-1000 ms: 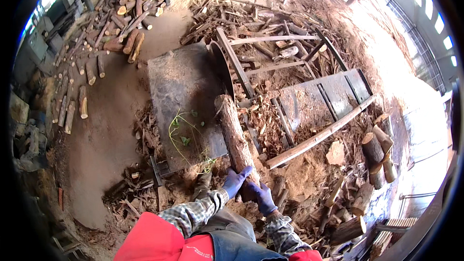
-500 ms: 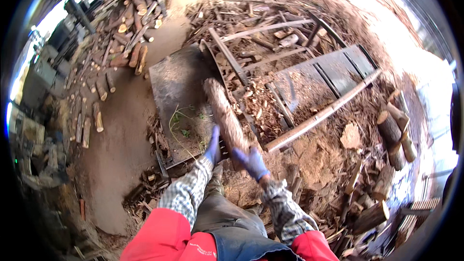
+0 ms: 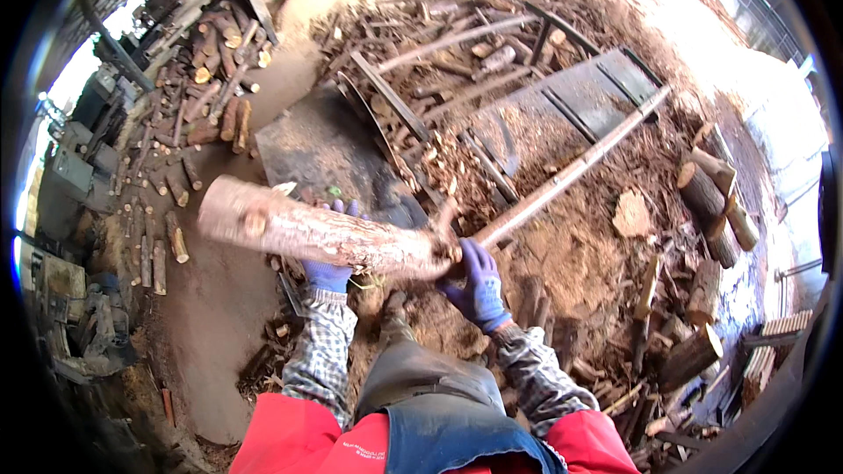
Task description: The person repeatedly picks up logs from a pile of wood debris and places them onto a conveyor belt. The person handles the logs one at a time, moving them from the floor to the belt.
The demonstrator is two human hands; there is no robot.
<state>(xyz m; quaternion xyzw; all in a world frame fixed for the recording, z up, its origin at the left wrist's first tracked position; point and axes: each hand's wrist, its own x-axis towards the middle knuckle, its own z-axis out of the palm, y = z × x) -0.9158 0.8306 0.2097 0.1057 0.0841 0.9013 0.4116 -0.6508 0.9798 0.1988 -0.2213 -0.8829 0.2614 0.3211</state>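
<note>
A thick pale log [image 3: 351, 240] with a short branch stub at its right end lies crosswise in front of me, raised over the near edge of a dark metal plate [image 3: 303, 140]. My left hand [image 3: 327, 276], in a purple glove, reaches under its middle; the fingertips show past the far side, so the hand is closed around it. At the log's right end, my gloved right hand [image 3: 479, 288] grips the cut end, thumb and fingers curled against it. Part of the left palm is hidden behind the wood.
Beyond the plate stands a metal frame with a long rail [image 3: 571, 167] and wood chips. Short logs [image 3: 702, 193] stack at right; a log pile [image 3: 215, 70] lies far left. Bark and offcuts [image 3: 536, 303] litter the ground near my feet.
The log has swung from pointing away from me to lying crosswise, its far end moving left, and has come up off the plate. My left hand has shifted left beneath it.
</note>
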